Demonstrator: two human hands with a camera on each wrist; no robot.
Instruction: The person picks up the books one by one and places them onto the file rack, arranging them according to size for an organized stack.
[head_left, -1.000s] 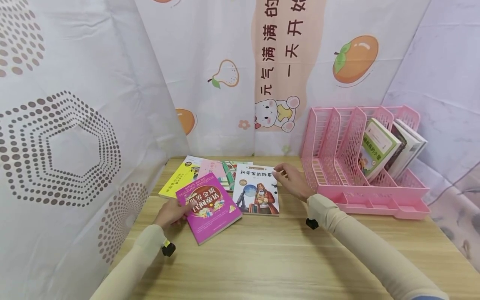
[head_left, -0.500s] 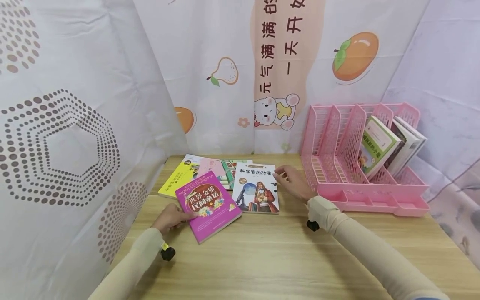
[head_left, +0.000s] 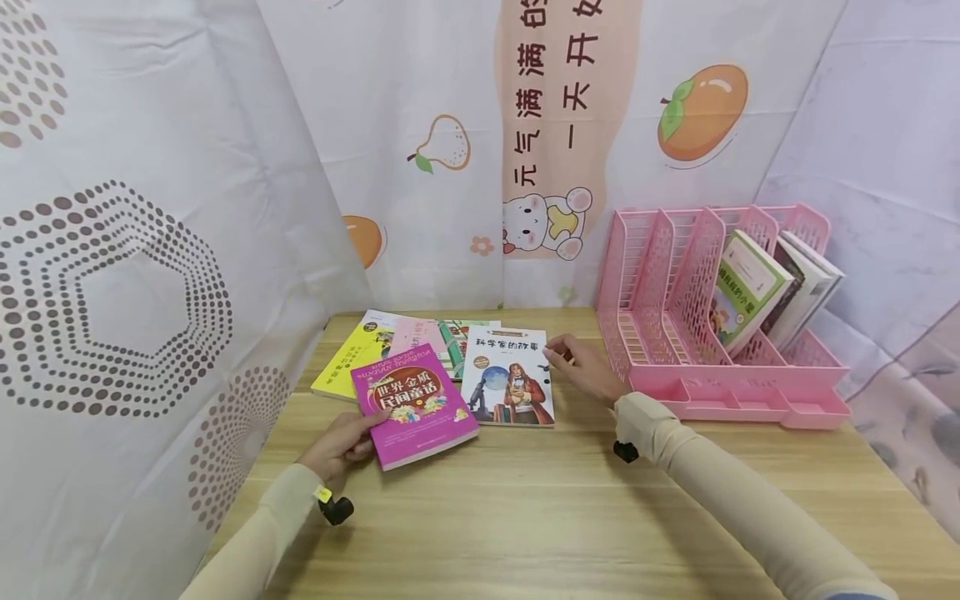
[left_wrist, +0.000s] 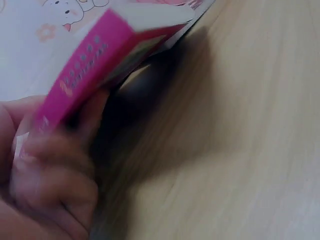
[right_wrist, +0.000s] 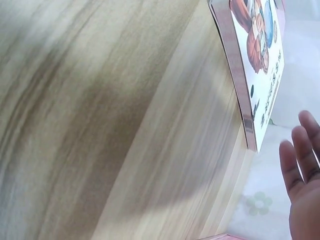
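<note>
My left hand (head_left: 341, 442) grips the magenta book (head_left: 420, 429) by its left edge, thumb on the cover and fingers beneath. In the left wrist view the magenta book's spine (left_wrist: 82, 70) tilts up off the wood, with a dark shadow below. To its right lies a white-covered book (head_left: 495, 354) with a figure in a red coat. My right hand (head_left: 585, 367) is beside that book's upper right edge. The right wrist view shows the right hand's fingers (right_wrist: 303, 155) extended and apart from the white-covered book (right_wrist: 250, 55).
Behind the magenta book lie a yellow book (head_left: 345, 362), a pink book (head_left: 408, 333) and a green-patterned one (head_left: 453, 342), partly covered. A pink file rack (head_left: 637, 379) stands at the right with several books (head_left: 750, 287) leaning in it. Curtains (head_left: 420, 250) bound the wooden table (head_left: 525, 517).
The left hand has taken hold of the magenta book and raised its near left side, so it tilts and turns slightly. My right hand stays almost where it was.
</note>
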